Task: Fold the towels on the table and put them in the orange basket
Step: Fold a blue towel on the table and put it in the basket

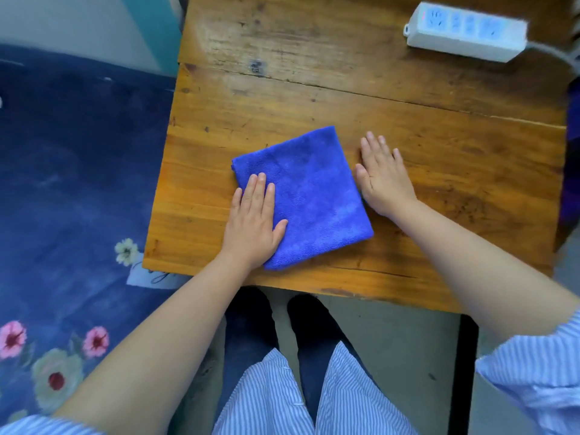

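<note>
A blue towel (309,196), folded into a rough square, lies flat near the front edge of the wooden table (345,98). My left hand (254,221) presses flat on the towel's left front part, fingers straight and together. My right hand (384,177) lies flat on the bare wood just right of the towel, its thumb side against the towel's right edge. No orange basket is in view.
A white power strip (464,31) with a grey cable sits at the table's far right. Left of the table lies a dark blue flowered cloth (69,183). A purple thing (572,158) shows at the right edge. My legs stand below the table's front edge.
</note>
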`<state>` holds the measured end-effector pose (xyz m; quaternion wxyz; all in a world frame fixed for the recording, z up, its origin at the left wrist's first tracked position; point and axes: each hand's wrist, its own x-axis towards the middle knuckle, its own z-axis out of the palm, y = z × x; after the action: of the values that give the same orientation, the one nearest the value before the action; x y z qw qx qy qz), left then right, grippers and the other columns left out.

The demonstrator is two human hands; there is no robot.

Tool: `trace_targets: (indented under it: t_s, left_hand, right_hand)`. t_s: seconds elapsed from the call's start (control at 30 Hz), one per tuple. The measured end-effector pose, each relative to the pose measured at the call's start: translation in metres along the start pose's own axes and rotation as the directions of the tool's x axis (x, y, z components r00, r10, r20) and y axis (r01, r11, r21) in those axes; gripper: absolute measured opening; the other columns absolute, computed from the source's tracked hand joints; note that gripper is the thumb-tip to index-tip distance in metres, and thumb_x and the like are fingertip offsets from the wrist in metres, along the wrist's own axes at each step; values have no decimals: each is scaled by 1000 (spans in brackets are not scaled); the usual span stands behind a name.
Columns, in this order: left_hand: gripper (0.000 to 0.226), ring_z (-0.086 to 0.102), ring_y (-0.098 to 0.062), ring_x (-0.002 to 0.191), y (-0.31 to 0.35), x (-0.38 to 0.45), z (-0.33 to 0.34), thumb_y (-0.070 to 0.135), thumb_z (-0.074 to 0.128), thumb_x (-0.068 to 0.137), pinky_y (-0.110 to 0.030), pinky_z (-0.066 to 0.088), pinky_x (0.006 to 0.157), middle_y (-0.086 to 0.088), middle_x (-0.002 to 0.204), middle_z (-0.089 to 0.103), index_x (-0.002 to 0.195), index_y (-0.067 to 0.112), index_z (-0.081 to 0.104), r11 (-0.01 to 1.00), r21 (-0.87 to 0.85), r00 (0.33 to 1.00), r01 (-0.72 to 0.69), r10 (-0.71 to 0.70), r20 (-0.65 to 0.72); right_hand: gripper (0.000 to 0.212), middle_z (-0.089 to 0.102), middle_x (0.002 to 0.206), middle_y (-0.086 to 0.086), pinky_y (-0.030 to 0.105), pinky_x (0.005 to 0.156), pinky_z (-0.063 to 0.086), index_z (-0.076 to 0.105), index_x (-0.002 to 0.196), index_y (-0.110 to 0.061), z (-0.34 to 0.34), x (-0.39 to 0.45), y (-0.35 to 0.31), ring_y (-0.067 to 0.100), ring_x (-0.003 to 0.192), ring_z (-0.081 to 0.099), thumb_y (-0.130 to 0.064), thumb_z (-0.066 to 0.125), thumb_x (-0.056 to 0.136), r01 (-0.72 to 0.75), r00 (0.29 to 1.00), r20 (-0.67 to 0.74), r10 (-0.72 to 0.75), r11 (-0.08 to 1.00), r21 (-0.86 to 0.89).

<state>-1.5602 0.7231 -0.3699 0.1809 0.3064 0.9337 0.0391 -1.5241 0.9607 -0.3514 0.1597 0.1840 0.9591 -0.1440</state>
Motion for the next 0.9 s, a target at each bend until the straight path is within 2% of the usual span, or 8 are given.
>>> trace_targets:
  t_s: [0.1, 0.2, 0.27, 0.37, 0.47, 0.6, 0.73, 0.9]
  left_hand:
    - [63, 25, -32, 140, 14, -11, -13, 30, 56, 88, -50, 18, 113, -20, 149, 28, 139, -1, 35, 998, 61, 995, -4, 10, -103]
    - [53, 66, -35, 100, 32, -39, -14, 18, 86, 56, -57, 49, 81, -21, 108, 67, 102, -3, 68, 986, 87, 946, -146, 164, -281]
    - [58, 69, -33, 91, 42, -57, -8, 20, 89, 48, -54, 51, 76, -21, 101, 69, 98, 0, 70, 985, 67, 946, -157, 169, -276]
    - [64, 69, -35, 88, 53, -75, -1, 23, 92, 42, -48, 54, 73, -23, 99, 69, 97, 0, 71, 997, 43, 982, -66, 73, -176]
    - [62, 69, -36, 83, 54, -79, -3, 21, 94, 37, -40, 56, 63, -23, 95, 69, 92, 2, 73, 1000, 19, 993, 4, -2, -121]
    - [58, 69, -31, 68, 48, -67, -17, 17, 95, 27, -25, 49, 40, -18, 80, 70, 80, 5, 74, 998, -32, 998, -50, 49, -47]
    - [50, 64, -23, 52, 48, -60, -24, 0, 85, 24, -16, 37, 33, -12, 66, 68, 73, 8, 74, 981, 153, 988, -117, 131, -82]
    - [43, 64, -19, 51, 51, -61, -17, -4, 79, 26, -16, 41, 34, -8, 64, 69, 67, 6, 73, 967, 231, 974, -104, 147, -174]
  right_hand:
    - [51, 27, 149, 19, 44, 114, 15, 30, 139, 1, -4, -35, 5, 32, 141, 20, -20, 38, 93, 140, 984, -126, -130, 987, 77]
    - [36, 60, 117, 26, 62, 96, 35, 64, 107, 6, -1, -73, 7, 45, 113, 54, -5, 58, 73, 448, 854, -253, -454, 890, -85]
    - [26, 69, 103, 21, 68, 88, 34, 71, 93, 1, 6, -92, 8, 42, 100, 63, 1, 64, 67, 530, 774, -291, -562, 827, -189]
    - [34, 71, 100, 18, 68, 83, 38, 73, 91, -3, 18, -109, 8, 38, 96, 66, 7, 77, 59, 531, 769, -273, -578, 815, -232]
    - [44, 71, 100, 18, 62, 78, 47, 73, 91, -3, 22, -107, 11, 38, 94, 67, 10, 81, 50, 533, 769, -258, -585, 809, -247]
    - [38, 73, 92, 15, 47, 72, 55, 74, 86, -4, 16, -88, 15, 34, 84, 70, 4, 84, 50, 631, 690, -219, -689, 722, -283]
    - [20, 71, 81, 15, 35, 68, 57, 71, 81, 0, 10, -69, 18, 28, 71, 68, 5, 72, 62, 737, 562, -193, -805, 592, -326]
    - [19, 68, 75, 13, 31, 64, 56, 70, 77, -1, 15, -67, 12, 27, 63, 65, 4, 52, 72, 703, 537, -220, -815, 576, -417]
